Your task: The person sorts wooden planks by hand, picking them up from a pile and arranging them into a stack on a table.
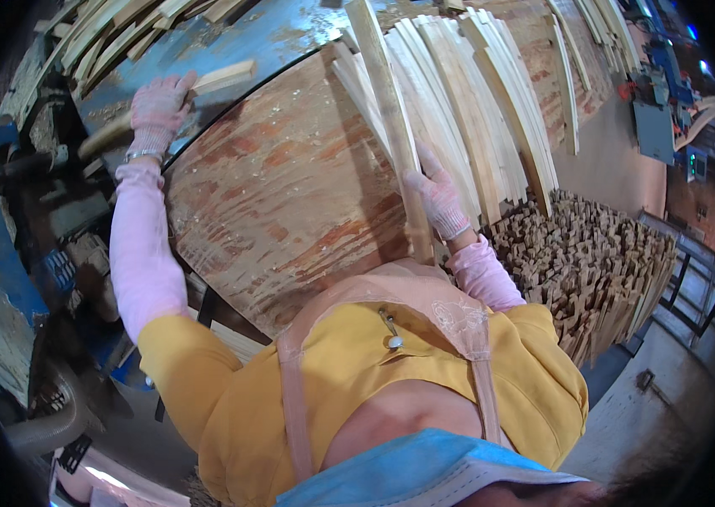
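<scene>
My left hand, in a pale knitted glove, grips a short wooden strip over the blue machine table. One end of that strip sticks out past my fingers; the other runs toward dark machine parts. In front of my body, my right hand, gloved the same way, holds a long wooden strip that slants across the plywood board. The thumb side presses on this strip, and some fingers are hidden. Just right of it lies a row of pale wooden strips side by side.
A big stack of strips seen end-on stands to the right of the board. More loose strips are heaped at the far left. Machine parts and a curved pipe crowd my left side. A blue-grey control box stands far right.
</scene>
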`<state>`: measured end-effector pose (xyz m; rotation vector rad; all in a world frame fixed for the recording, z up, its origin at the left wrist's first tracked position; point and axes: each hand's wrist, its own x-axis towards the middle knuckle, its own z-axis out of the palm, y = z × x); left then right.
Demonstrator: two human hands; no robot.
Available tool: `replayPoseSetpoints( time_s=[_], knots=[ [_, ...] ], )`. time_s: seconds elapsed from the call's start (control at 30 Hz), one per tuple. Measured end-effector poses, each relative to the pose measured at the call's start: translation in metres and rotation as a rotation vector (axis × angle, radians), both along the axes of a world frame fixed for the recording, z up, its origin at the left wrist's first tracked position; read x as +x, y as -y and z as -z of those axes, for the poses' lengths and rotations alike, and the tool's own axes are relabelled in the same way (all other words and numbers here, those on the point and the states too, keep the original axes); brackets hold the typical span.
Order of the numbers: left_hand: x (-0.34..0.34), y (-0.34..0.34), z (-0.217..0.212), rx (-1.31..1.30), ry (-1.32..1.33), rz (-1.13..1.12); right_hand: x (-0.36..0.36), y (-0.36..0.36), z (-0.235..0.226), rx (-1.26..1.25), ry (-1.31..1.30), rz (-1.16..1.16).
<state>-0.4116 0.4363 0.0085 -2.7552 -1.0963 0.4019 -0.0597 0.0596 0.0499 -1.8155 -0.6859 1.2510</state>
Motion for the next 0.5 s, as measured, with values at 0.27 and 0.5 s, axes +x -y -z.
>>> replayPoseSetpoints(
  time_s=[0.27, 0.5],
  knots=[
    [0.104, 0.077, -0.113, -0.090, 0.694, -0.350, 0.065, 0.052, 0.032, -0.005, 0.398, 0.064],
    [0.127, 0.110, 0.051, -0.543, 0.788, -0.783, 0.180, 0.085, 0.006, -0.061, 0.432, 0.283]
  ],
)
